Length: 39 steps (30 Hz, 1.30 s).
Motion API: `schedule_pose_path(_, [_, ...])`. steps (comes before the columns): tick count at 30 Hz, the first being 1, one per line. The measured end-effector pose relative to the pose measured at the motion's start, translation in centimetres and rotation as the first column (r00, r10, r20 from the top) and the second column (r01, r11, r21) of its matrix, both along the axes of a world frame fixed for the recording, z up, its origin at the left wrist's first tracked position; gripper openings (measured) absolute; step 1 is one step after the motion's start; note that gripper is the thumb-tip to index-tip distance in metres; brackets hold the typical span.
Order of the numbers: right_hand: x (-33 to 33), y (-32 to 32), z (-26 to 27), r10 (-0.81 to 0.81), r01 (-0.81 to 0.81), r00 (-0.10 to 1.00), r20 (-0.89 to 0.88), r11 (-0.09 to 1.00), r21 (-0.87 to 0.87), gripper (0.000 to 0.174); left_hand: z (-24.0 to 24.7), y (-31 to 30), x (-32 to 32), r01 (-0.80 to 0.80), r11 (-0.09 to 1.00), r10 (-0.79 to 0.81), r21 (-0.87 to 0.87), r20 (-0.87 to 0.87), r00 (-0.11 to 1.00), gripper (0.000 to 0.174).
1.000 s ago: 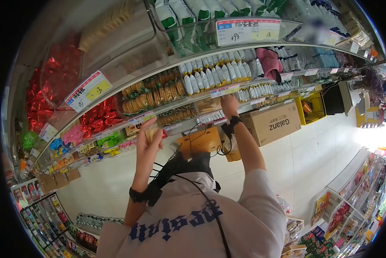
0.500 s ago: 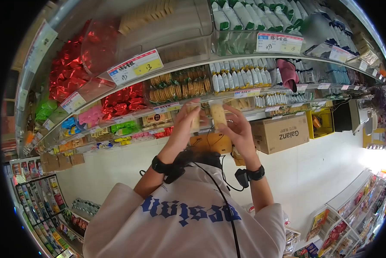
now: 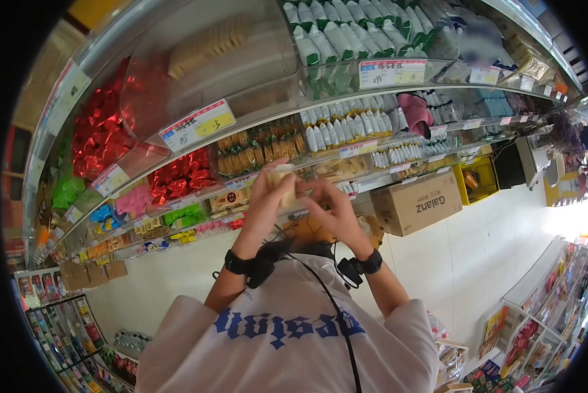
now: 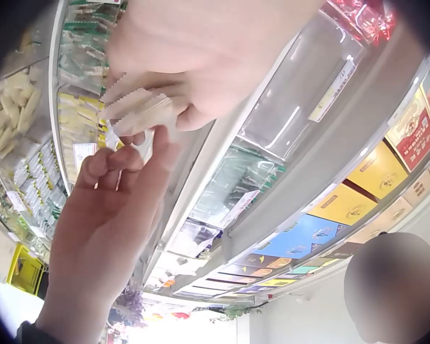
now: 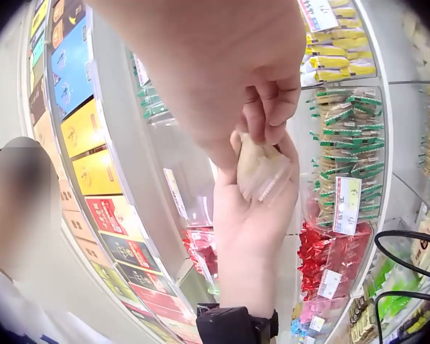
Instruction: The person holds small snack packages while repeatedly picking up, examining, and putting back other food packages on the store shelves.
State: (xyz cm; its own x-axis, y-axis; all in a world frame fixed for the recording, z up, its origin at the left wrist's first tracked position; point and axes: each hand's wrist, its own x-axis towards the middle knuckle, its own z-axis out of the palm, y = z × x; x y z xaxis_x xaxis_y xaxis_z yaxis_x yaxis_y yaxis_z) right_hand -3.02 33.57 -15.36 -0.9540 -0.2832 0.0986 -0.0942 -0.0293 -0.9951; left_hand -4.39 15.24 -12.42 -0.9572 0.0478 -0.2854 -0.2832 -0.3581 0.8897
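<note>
My left hand (image 3: 262, 202) grips several pale biscuit packs (image 3: 281, 182) in clear wrappers, held together in front of the shelf. Serrated wrapper ends (image 4: 145, 109) stick out between its thumb and fingers in the left wrist view. My right hand (image 3: 338, 213) comes in from the other side, its curled fingertips and thumb at the end of the packs. In the right wrist view, the packs (image 5: 259, 172) lie against the left palm, and the right hand's fingers (image 5: 261, 115) reach down onto their upper end.
Shelf bins of round biscuits (image 3: 258, 149), white-and-yellow packets (image 3: 346, 128) and red foil sweets (image 3: 179, 177) run behind the hands. A price label (image 3: 199, 126) fronts the upper shelf. Below stand a Galanz carton (image 3: 418, 203) and a yellow basket (image 3: 479, 180). Cables hang near both wrists.
My right hand came back from the lower shelf with a biscuit pack, then brought it to the packs in my left hand. The two hands are now together.
</note>
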Motion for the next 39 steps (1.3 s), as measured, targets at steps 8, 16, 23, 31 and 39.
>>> schedule_pose_path(8, [-8.3,6.8,-25.1,-0.396,0.338,0.917,0.048,0.836,0.432,0.019,-0.7,-2.5,1.8,-0.104,0.993,0.107,-0.048,0.069,0.992,0.053])
schedule_pose_path(16, [-15.5,6.0,-41.5,-0.460,0.298,0.887,-0.032,0.518,0.802,0.047,-0.3,-2.8,3.6,-0.149,0.978,0.163,-0.144,0.084,0.983,0.048])
schedule_pose_path(23, [-16.9,4.9,-45.4,-0.563,0.164,0.826,0.023,0.280,0.946,0.080,-0.8,-4.0,5.0,-0.186,0.960,0.213,-0.208,0.117,0.970,0.048])
schedule_pose_path(31, [-15.8,5.8,-38.2,-0.560,0.251,0.828,-0.017,0.344,0.905,0.066,-0.9,-3.8,4.9,-0.163,0.964,0.190,-0.209,0.115,0.975,0.048])
schedule_pose_path(39, [-16.3,8.2,-38.4,-0.635,0.417,0.742,0.213,0.687,0.595,0.038,-0.6,-3.3,4.1,-0.094,0.972,0.123,-0.217,0.127,0.984,0.046])
